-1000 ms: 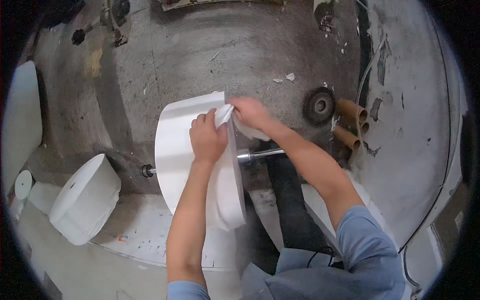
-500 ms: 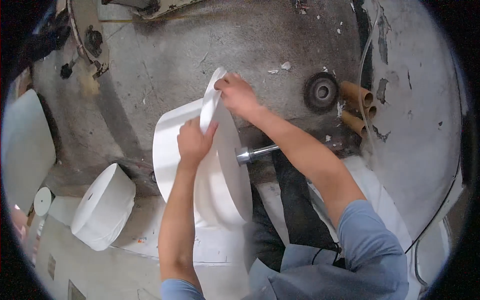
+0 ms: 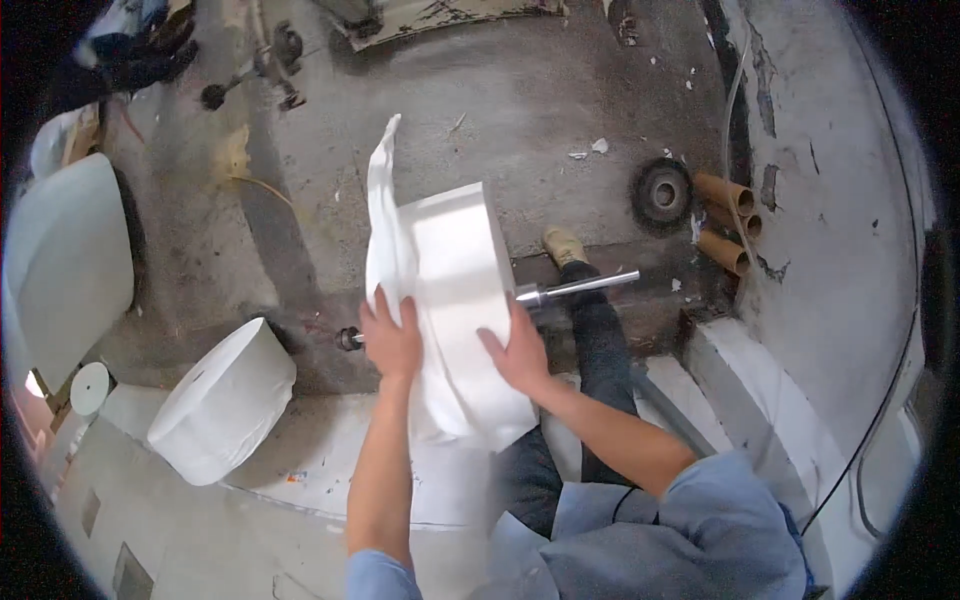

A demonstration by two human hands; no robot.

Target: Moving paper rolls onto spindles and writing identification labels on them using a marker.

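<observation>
Grip: left hand (image 3: 392,340), right hand (image 3: 520,352) flat, fingers spread, pressing white paper roll (image 3: 455,300) on metal shaft (image 3: 580,288).

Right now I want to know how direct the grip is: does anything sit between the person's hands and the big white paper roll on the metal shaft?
Nothing visible does. The left hand and right hand both rest directly on the paper roll.

The person wears a light blue shirt with short sleeves; the sleeve hems end above the elbows, and both forearms are bare. The left hand (image 3: 392,340) and right hand (image 3: 520,352) are bare: no gloves, rings or watch show. Dark trousers cover the legs, and 1 tan shoe (image 3: 566,246) shows.
</observation>
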